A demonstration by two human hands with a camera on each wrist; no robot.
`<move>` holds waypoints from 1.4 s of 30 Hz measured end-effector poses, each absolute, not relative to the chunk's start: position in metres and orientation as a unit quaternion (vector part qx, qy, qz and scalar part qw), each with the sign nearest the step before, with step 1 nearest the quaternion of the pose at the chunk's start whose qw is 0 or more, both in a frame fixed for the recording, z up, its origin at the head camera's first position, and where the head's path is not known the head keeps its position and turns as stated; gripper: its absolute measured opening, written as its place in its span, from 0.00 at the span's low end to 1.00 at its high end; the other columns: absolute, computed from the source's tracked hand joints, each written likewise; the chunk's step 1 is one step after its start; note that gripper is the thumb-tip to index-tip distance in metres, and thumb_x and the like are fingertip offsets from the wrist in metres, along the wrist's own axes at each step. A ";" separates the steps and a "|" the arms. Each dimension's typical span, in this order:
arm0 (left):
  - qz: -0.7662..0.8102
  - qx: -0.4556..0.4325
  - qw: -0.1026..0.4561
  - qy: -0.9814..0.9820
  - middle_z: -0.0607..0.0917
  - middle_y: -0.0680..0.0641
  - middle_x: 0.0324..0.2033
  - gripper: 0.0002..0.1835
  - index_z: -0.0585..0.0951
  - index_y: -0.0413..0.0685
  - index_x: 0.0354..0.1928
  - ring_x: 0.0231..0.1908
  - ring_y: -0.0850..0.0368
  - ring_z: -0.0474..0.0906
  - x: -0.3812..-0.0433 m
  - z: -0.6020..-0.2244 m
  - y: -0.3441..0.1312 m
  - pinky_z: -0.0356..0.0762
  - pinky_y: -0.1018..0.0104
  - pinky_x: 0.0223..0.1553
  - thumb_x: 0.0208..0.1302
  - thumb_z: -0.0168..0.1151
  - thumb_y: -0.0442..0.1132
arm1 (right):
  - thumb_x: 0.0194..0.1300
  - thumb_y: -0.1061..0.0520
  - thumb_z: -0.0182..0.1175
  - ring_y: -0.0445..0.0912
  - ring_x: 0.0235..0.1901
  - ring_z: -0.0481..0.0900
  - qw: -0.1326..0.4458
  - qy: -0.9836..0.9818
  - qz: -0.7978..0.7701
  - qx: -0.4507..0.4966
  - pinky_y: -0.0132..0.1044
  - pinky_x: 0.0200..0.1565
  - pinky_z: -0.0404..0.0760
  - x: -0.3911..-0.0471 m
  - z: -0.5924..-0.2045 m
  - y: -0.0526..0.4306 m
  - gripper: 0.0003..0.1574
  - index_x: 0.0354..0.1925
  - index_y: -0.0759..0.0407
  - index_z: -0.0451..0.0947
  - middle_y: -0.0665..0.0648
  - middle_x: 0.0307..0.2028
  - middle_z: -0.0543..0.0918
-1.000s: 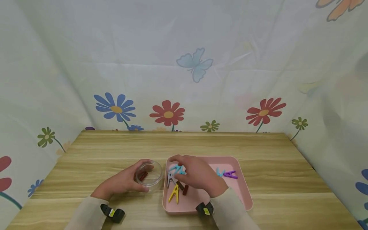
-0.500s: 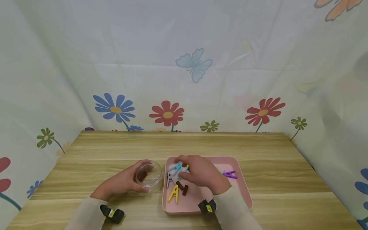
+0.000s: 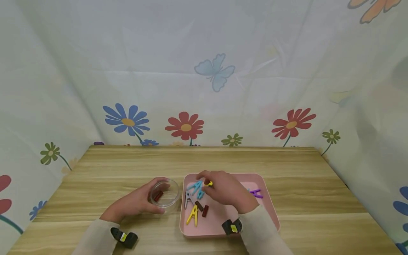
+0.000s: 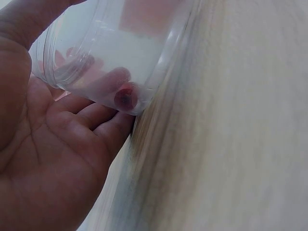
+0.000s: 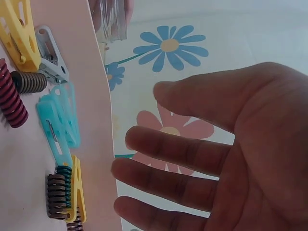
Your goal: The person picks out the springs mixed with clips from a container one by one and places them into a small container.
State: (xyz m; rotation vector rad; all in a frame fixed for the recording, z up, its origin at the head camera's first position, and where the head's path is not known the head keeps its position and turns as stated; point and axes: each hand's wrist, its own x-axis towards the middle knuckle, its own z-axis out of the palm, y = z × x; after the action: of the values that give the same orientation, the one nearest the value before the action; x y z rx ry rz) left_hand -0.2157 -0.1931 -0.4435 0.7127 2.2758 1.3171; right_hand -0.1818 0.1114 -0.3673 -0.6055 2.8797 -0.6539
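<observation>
My left hand point(image 3: 137, 202) holds a clear round jar point(image 3: 171, 196) left of the pink tray point(image 3: 216, 222), fingers and thumb around its sides. Dark red springs point(image 4: 126, 97) lie inside the jar. Over the tray hovers my right hand point(image 3: 224, 189), fingers spread and apart from the things below in the right wrist view. Under it lie light blue clothespins point(image 5: 53, 126), a grey clothespin point(image 5: 50, 57), a yellow clothespin point(image 5: 21, 38), a red spring point(image 5: 10, 98) and a brown spring point(image 5: 31, 83). Nearby, another brown spring point(image 5: 57, 196) rests by a second yellow clothespin point(image 5: 78, 195) and a dark green spring point(image 5: 66, 179).
A purple clothespin point(image 3: 256, 193) lies on the tray's right side, partly behind my right hand. The wooden table point(image 3: 306, 198) extends around the tray. A flower-printed cloth point(image 3: 242, 102) hangs behind and at both sides.
My right hand has drawn back to the right above the tray, uncovering the light blue clothespins and a bit of yellow. My left hand stays still on the jar.
</observation>
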 end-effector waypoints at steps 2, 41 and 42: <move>0.474 0.256 0.208 0.816 0.69 0.44 0.68 0.46 0.60 0.61 0.68 0.70 0.44 0.61 -0.216 -0.444 -0.193 0.59 0.88 0.57 0.49 0.76 0.44 | 0.66 0.51 0.61 0.41 0.34 0.77 0.066 0.953 -0.218 -0.201 0.32 0.35 0.79 -0.182 -0.368 0.112 0.20 0.57 0.43 0.76 0.52 0.45 0.84; 0.471 0.253 0.208 0.819 0.69 0.44 0.68 0.46 0.60 0.62 0.67 0.70 0.44 0.62 -0.217 -0.447 -0.194 0.59 0.88 0.57 0.49 0.77 0.45 | 0.62 0.59 0.65 0.44 0.31 0.74 0.074 0.963 -0.208 -0.156 0.36 0.38 0.79 -0.197 -0.392 0.121 0.06 0.39 0.54 0.83 0.49 0.32 0.81; 0.471 0.252 0.209 0.819 0.69 0.44 0.68 0.46 0.60 0.62 0.67 0.70 0.44 0.62 -0.217 -0.447 -0.194 0.59 0.89 0.56 0.49 0.77 0.45 | 0.62 0.59 0.65 0.43 0.31 0.74 0.075 0.963 -0.207 -0.154 0.36 0.39 0.79 -0.198 -0.393 0.122 0.06 0.39 0.53 0.83 0.49 0.32 0.81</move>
State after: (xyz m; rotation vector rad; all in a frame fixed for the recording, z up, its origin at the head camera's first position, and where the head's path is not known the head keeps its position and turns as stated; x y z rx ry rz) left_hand -0.2171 -0.1942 -0.4471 0.7010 2.2800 1.3095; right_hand -0.1978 0.1217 -0.3933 -0.4636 2.8903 -0.6204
